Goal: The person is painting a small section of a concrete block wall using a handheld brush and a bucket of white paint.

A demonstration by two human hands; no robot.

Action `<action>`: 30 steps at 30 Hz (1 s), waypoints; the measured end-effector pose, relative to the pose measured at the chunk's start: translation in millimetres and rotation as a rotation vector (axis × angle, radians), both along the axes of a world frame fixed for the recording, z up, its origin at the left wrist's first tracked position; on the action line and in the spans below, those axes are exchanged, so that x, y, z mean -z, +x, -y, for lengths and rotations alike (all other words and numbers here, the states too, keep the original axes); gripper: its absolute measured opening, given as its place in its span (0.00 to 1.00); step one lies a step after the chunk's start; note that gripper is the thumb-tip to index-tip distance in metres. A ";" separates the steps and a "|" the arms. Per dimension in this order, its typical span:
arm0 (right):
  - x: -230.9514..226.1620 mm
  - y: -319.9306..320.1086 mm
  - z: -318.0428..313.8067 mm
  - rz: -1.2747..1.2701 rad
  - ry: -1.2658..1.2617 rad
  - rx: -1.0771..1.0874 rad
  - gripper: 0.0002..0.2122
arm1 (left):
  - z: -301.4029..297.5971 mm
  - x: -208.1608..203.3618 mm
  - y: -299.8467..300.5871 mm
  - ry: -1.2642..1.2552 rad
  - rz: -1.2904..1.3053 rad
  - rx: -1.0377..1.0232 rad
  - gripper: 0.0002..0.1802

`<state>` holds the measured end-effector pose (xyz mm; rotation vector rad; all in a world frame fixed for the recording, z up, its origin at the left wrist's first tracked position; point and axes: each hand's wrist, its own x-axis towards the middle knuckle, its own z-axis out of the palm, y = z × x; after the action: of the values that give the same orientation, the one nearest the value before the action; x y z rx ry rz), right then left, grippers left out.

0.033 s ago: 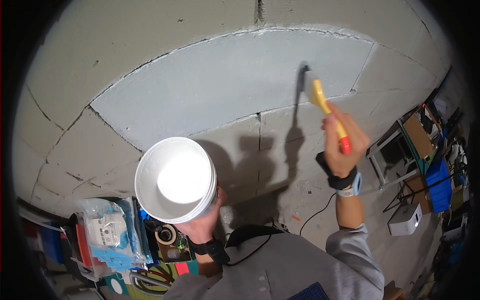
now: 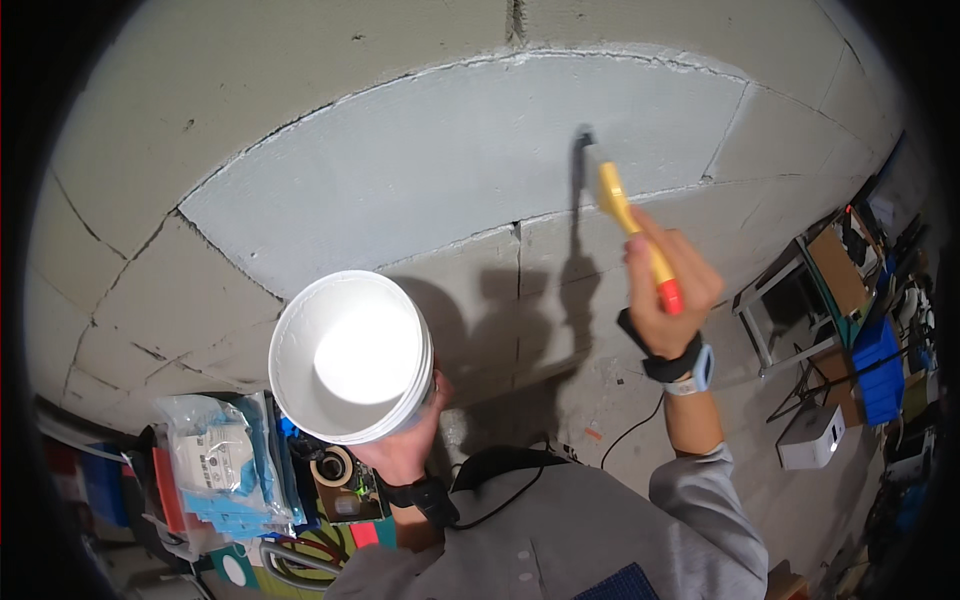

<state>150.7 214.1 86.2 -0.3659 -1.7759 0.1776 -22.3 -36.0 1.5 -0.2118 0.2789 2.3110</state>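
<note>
My left hand [image 2: 407, 452] grips a white plastic bucket [image 2: 283, 385] from below and the right, its open mouth facing me with white paint inside. In my right hand [image 2: 672, 285] is a paintbrush [image 2: 622, 208] with a yellow handle and red end, held in closed fingers. Its dark bristle tip is blurred and lies at a block of the wall coated pale white [image 2: 420, 150]. Whether the bristles press on the surface is hard to tell. Shadows of the brush and the arm fall on the wall.
Bare grey blocks [image 2: 300, 60] surround the painted one. Lower left are plastic-wrapped packages [image 2: 225, 465] and a tape roll [image 2: 332, 467] in a box. At right stand a metal-framed table [image 2: 780, 310], a blue bin [image 2: 880, 375] and a white box [image 2: 810, 438]. A black cable [image 2: 632, 432] crosses the floor.
My right hand and the paintbrush have shifted a little to the left along the painted block. The bucket in my left hand has barely moved.
</note>
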 end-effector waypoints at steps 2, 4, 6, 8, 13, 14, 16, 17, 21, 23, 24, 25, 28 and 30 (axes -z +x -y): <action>0.6 -16.0 20.6 0.055 0.031 -0.061 0.14 | -0.5 -6.4 3.4 0.074 0.089 0.019 0.48; 6.1 -16.9 22.2 0.053 0.033 -0.101 0.14 | -3.5 -8.6 6.7 0.087 0.093 0.054 0.49; 11.4 -9.7 15.5 0.100 0.066 -0.073 0.12 | -5.4 -7.6 8.5 0.091 0.076 0.072 0.49; 17.9 5.7 -3.6 0.063 0.021 -0.010 0.12 | -4.5 -8.0 10.1 0.062 0.098 0.057 0.49; 24.8 35.7 -34.6 -0.034 -0.201 0.166 0.11 | -5.7 -0.6 12.1 0.085 0.004 0.079 0.49; 27.4 32.3 -30.8 -0.039 -0.190 0.130 0.11 | -7.4 -3.5 14.3 0.077 0.053 0.065 0.49; 36.2 20.5 -18.6 0.009 -0.158 0.070 0.11 | -9.8 -3.8 17.4 0.072 0.082 0.048 0.49; 37.9 11.4 -10.9 0.027 -0.083 0.008 0.13 | -12.0 -5.5 18.4 0.073 0.096 0.042 0.49; 43.2 -5.5 6.5 0.060 -0.007 -0.299 0.16 | -15.7 -6.4 27.9 0.175 0.065 0.098 0.49; 48.8 -2.2 -2.9 0.072 0.022 -0.237 0.15 | -15.3 -5.7 32.7 0.191 0.065 0.079 0.48; 51.7 2.0 -9.6 0.085 0.053 -0.165 0.15 | -14.5 -6.5 34.9 0.190 0.062 0.070 0.48; 53.5 8.8 -17.1 0.085 0.054 -0.179 0.15 | -13.1 -9.0 38.2 0.207 0.081 0.072 0.48; 55.2 32.2 -38.6 0.035 -0.197 -0.052 0.12 | -9.7 -7.4 48.4 0.249 0.062 0.039 0.48; 55.2 43.1 -47.9 -0.043 -0.233 -0.018 0.11 | -7.5 -5.0 54.1 0.267 0.047 -0.005 0.48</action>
<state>193.8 262.0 31.0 -0.5098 -1.7209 0.4047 31.8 -28.5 6.5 -0.1323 -0.0552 2.3159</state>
